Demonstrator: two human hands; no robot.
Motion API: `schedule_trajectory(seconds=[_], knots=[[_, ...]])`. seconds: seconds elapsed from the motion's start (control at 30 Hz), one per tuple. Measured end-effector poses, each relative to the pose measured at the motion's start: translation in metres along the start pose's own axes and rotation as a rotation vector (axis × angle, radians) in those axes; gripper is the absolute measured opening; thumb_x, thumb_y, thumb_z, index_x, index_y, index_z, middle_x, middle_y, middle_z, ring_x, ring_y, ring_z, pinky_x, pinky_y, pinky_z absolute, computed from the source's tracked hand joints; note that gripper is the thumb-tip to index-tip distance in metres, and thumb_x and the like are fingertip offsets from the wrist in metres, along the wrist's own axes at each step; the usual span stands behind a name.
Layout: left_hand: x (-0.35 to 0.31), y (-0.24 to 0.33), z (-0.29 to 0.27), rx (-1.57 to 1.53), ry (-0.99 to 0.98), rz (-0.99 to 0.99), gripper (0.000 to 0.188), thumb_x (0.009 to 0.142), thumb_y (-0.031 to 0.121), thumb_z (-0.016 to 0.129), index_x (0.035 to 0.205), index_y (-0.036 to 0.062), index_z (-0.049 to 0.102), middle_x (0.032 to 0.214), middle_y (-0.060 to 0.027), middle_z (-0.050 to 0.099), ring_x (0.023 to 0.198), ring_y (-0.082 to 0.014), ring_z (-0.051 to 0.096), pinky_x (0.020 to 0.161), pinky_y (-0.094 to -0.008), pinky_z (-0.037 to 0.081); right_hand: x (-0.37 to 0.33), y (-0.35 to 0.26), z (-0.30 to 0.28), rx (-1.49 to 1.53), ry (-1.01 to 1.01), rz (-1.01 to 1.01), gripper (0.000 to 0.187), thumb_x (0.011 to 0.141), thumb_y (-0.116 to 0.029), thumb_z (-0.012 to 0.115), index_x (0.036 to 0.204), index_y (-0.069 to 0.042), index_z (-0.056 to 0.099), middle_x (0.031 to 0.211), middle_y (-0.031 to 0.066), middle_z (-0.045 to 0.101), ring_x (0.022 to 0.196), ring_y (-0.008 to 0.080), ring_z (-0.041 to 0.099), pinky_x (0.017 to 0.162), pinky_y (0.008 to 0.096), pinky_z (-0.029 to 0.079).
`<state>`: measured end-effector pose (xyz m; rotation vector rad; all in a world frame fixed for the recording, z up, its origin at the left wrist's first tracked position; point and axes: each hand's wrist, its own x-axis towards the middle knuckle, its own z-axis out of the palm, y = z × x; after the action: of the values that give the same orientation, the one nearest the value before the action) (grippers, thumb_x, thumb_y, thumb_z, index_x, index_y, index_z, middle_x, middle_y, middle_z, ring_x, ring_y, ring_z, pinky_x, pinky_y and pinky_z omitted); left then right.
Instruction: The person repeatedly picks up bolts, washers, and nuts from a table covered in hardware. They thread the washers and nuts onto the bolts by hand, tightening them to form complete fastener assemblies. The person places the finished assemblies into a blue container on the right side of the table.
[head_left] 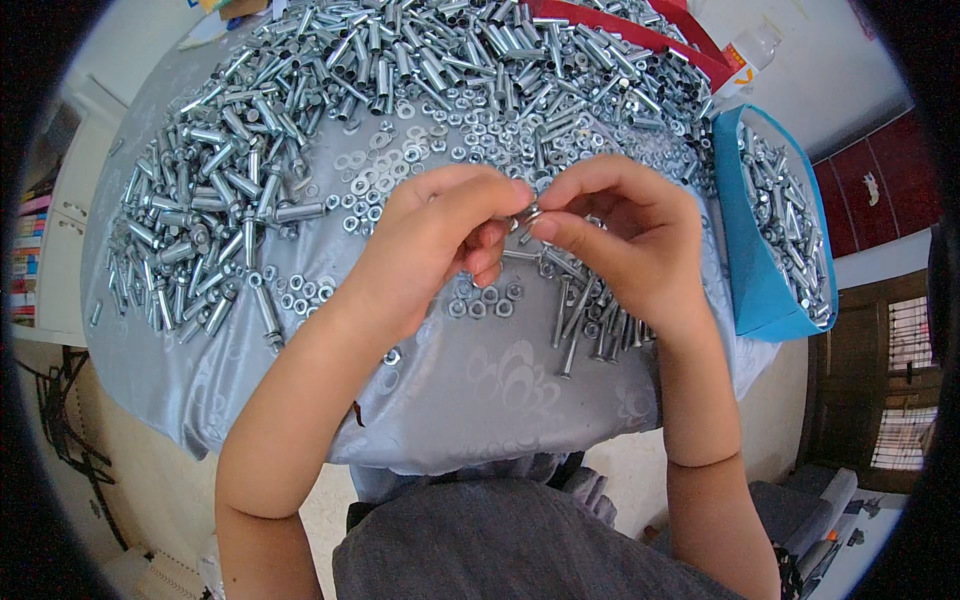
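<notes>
My left hand (425,235) and my right hand (640,235) meet over the middle of the table, thumbs and forefingers pinched together. Between the right thumb and forefinger shows a small shiny metal piece (532,215); the fingers cover most of it, so a nut or a washer cannot be told apart. The left fingertips come right up to it, and what they grip is hidden. Below the hands lie several loose hex nuts (482,297). Long bolts (572,325) are heaped under my right hand. Flat washers (385,165) are spread beyond my left hand.
Metal sleeves (420,60) pile along the table's far side, and assembled sleeve anchors (215,190) along its left. A blue box (755,290) full of metal parts stands at the right edge. Behind the pile is a red tray (690,40). A grey patterned cloth (460,420) covers the table.
</notes>
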<state>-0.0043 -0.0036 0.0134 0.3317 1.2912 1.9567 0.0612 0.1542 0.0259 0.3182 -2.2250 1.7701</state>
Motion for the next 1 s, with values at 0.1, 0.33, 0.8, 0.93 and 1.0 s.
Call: schedule_trajectory(seconds=[0.1, 0.33, 0.8, 0.93, 1.0], knots=[[-0.0026, 0.0015, 0.0012, -0.058, 0.025, 0.019, 0.017, 0.078, 0.019, 0.057, 0.071, 0.0032, 0.057, 0.055, 0.0007, 0.045, 0.046, -0.0072, 0.042, 0.044, -0.0229, 0.036, -0.0004, 0.0011, 0.0007, 0.05, 0.006, -0.007, 0.013, 0.074, 0.0, 0.064, 0.086, 0.001, 0.059, 0.082, 0.0048, 0.061, 0.076, 0.0098, 0.057, 0.069, 0.0224, 0.045], [-0.001, 0.0005, 0.0004, -0.027, 0.03, 0.037, 0.02, 0.079, 0.021, 0.058, 0.069, 0.0032, 0.056, 0.055, 0.0009, 0.044, 0.046, -0.0073, 0.041, 0.045, -0.023, 0.036, 0.0001, 0.0019, 0.0021, 0.119, 0.045, 0.072, 0.012, 0.076, 0.001, 0.061, 0.088, 0.001, 0.059, 0.083, 0.0047, 0.061, 0.076, 0.0099, 0.057, 0.068, 0.0226, 0.045], [0.0014, 0.0019, 0.0039, -0.209, 0.087, -0.074, 0.019, 0.082, 0.025, 0.057, 0.074, 0.0097, 0.048, 0.058, 0.0038, 0.041, 0.047, -0.0054, 0.035, 0.045, -0.0222, 0.031, 0.0035, 0.0091, 0.0072, -0.556, 0.123, -0.452, 0.022, 0.067, 0.001, 0.066, 0.088, -0.003, 0.062, 0.081, 0.0098, 0.06, 0.071, 0.0219, 0.06, 0.062, 0.0279, 0.048], [0.0009, 0.0005, 0.0052, -0.191, 0.056, -0.064, 0.019, 0.082, 0.025, 0.056, 0.074, 0.0095, 0.049, 0.058, 0.0036, 0.041, 0.047, -0.0057, 0.035, 0.045, -0.022, 0.031, 0.0032, 0.0061, 0.0043, -0.52, 0.123, -0.41, 0.022, 0.066, 0.0, 0.067, 0.087, -0.003, 0.061, 0.08, 0.0092, 0.061, 0.071, 0.0211, 0.06, 0.062, 0.0274, 0.048], [0.0, 0.0006, 0.0045, -0.195, 0.055, -0.069, 0.019, 0.081, 0.026, 0.056, 0.074, 0.0095, 0.049, 0.058, 0.0036, 0.041, 0.047, -0.0058, 0.035, 0.046, -0.0218, 0.031, 0.0029, 0.0062, 0.0066, -0.498, 0.136, -0.392, 0.021, 0.066, 0.0, 0.067, 0.086, -0.003, 0.061, 0.08, 0.009, 0.061, 0.071, 0.0208, 0.06, 0.062, 0.0273, 0.048]])
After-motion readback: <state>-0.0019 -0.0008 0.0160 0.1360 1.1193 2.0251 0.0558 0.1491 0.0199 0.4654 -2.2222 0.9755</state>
